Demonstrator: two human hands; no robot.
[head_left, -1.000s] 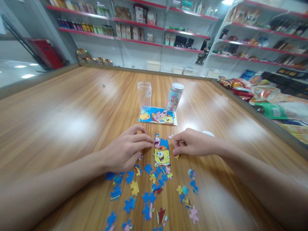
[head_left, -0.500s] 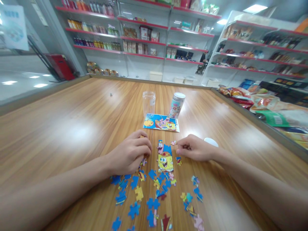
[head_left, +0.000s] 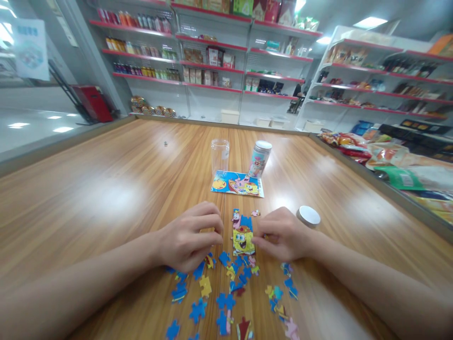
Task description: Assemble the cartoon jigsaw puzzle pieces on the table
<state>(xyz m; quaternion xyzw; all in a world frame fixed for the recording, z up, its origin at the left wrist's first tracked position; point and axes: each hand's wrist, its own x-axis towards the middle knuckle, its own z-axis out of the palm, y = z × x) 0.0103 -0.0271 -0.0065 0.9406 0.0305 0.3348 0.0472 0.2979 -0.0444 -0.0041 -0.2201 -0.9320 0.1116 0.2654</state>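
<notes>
Fingers of your left hand [head_left: 189, 236] curl loosely, gaps between them, at nine o'clock of the partly joined SpongeBob jigsaw [head_left: 243, 241]; those of your right hand [head_left: 283, 234] meet its three-o'clock edge, their grip impossible to tell. It shows a grinning yellow face, blue above, pink figure at eleven. Loose pieces [head_left: 225, 301] spread at six, the picture sheet [head_left: 235, 184] at twelve.

The left hand [head_left: 191, 236] and right hand [head_left: 283, 233] are bare, with slender fingers [head_left: 207, 222]. The left forearm [head_left: 106, 271] and right forearm [head_left: 368, 278], bare too, look smooth and slim, widening from narrow wrists [head_left: 158, 248] toward the near side.
</notes>
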